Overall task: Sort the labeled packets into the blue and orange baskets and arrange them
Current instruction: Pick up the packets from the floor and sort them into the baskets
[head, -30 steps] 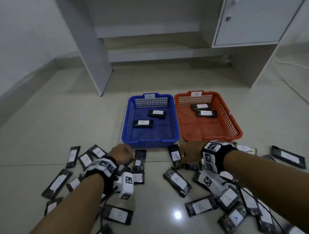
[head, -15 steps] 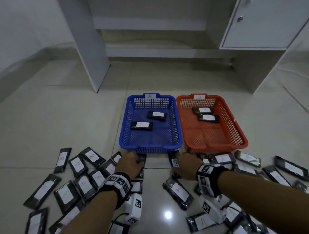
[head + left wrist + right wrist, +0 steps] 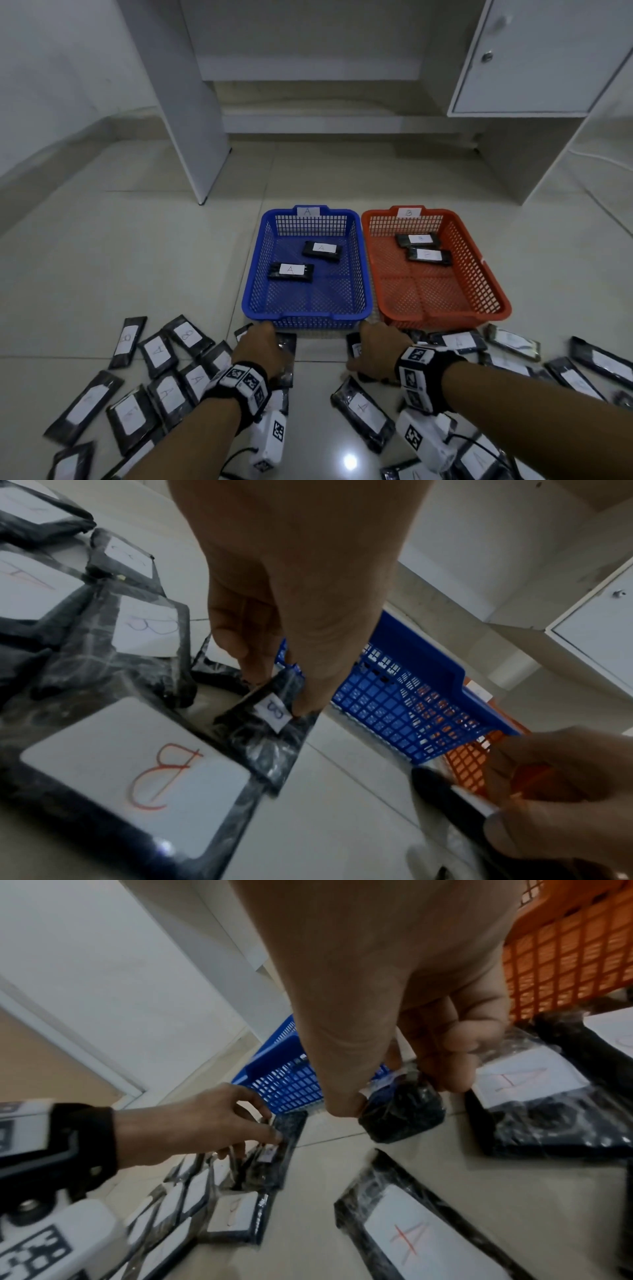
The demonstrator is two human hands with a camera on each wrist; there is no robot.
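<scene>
The blue basket point(image 3: 306, 314), tagged A, holds two packets marked A. The orange basket point(image 3: 445, 313), tagged B, holds two more packets. On the floor just before the blue basket's front edge, my left hand point(image 3: 263, 346) pinches a black packet labeled B point(image 3: 270, 723) between thumb and fingers. My right hand point(image 3: 376, 349) sits in front of the gap between the baskets. Its thumb and fingers grip the end of another black packet point(image 3: 400, 1118), whose label is mostly hidden. Both packets still touch the floor.
Several loose black packets with A or B labels lie scattered on the tiled floor, left point(image 3: 161, 394) and right point(image 3: 513, 346) of my arms. A white desk leg point(image 3: 191, 137) and a cabinet point(image 3: 534, 61) stand behind the baskets.
Both hands have reached forward to the packets at the baskets' front edges and closed their fingers on them. The head view has tilted up.
</scene>
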